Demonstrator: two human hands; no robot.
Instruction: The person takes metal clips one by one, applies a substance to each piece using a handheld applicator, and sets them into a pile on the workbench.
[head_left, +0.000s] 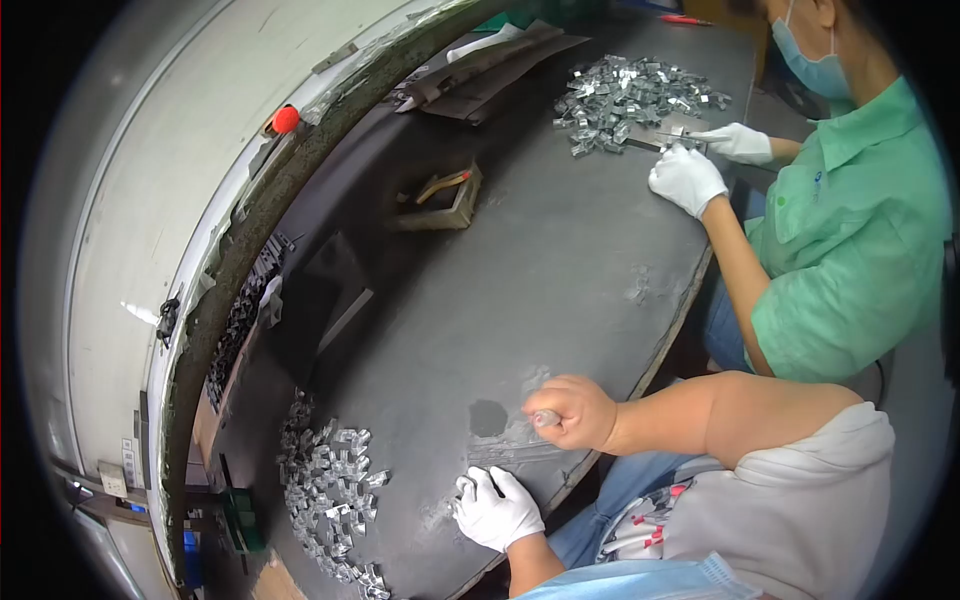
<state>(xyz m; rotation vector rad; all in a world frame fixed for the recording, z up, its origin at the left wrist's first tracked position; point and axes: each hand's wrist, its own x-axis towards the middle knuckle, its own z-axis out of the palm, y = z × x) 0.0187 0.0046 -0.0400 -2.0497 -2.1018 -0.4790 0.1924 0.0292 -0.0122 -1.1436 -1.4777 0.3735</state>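
Note:
My right hand is bare and closed in a fist round a rounded tool handle, whose pale end pokes out; the rest of the tool is hidden. Below it in the view, my left hand wears a white glove and rests on the dark table. Its fingers are curled over what looks like a small metal part, mostly covered. Between the hands and the wall lies a pile of small shiny metal parts. A dark round patch marks the tabletop near my right hand.
A co-worker in a green shirt works with white gloves beside another heap of metal parts. A small box holds an orange-handled tool. A raised edge runs along the left.

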